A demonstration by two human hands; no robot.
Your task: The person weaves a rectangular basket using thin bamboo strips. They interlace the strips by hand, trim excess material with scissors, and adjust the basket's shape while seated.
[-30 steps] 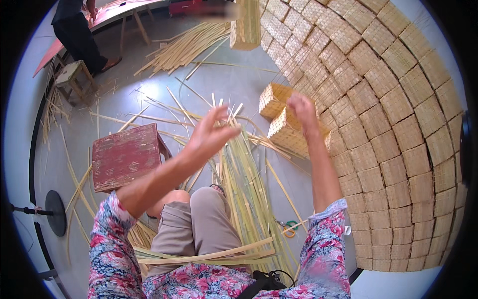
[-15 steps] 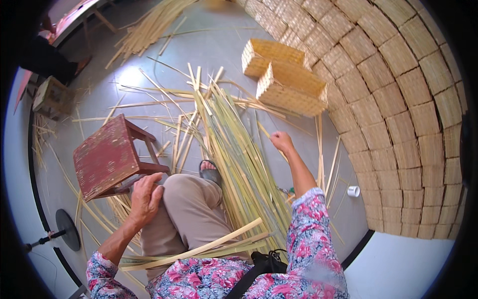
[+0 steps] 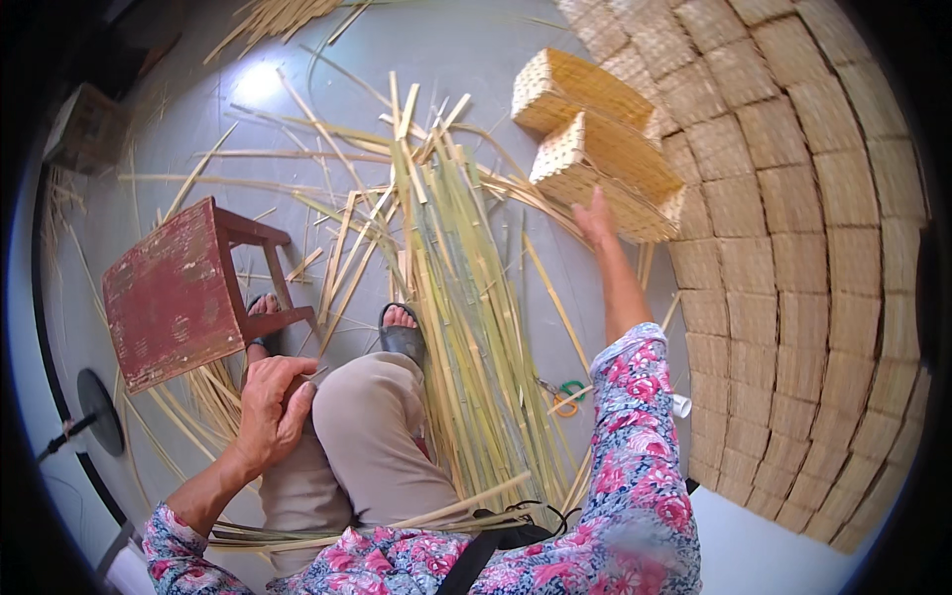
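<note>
My right hand (image 3: 595,218) reaches forward with fingers stretched out, at the lower edge of the nearer woven box (image 3: 605,183). It holds nothing; whether the fingertips touch the box, I cannot tell. Another pale yellow woven box (image 3: 580,94) stands just behind. My left hand (image 3: 276,405) lies on my left thigh, fingers loosely extended, gripping nothing. Long green and yellow bamboo strips (image 3: 466,297) form a bundle on the floor between my legs and right arm. A few strips (image 3: 436,514) lie across my lap. A single strip (image 3: 555,302) lies right of the bundle.
A worn red wooden stool (image 3: 174,297) stands at the left. Scissors with orange and green handles (image 3: 565,400) lie right of the bundle. A tall wall of stacked woven panels (image 3: 783,228) fills the right. Loose strips (image 3: 288,154) scatter across the floor; a round black stand base (image 3: 99,412) is far left.
My right hand has let go of a strip, now on the floor, and moved forward to the nearer woven box. My left hand stays on my thigh. The view has shifted.
</note>
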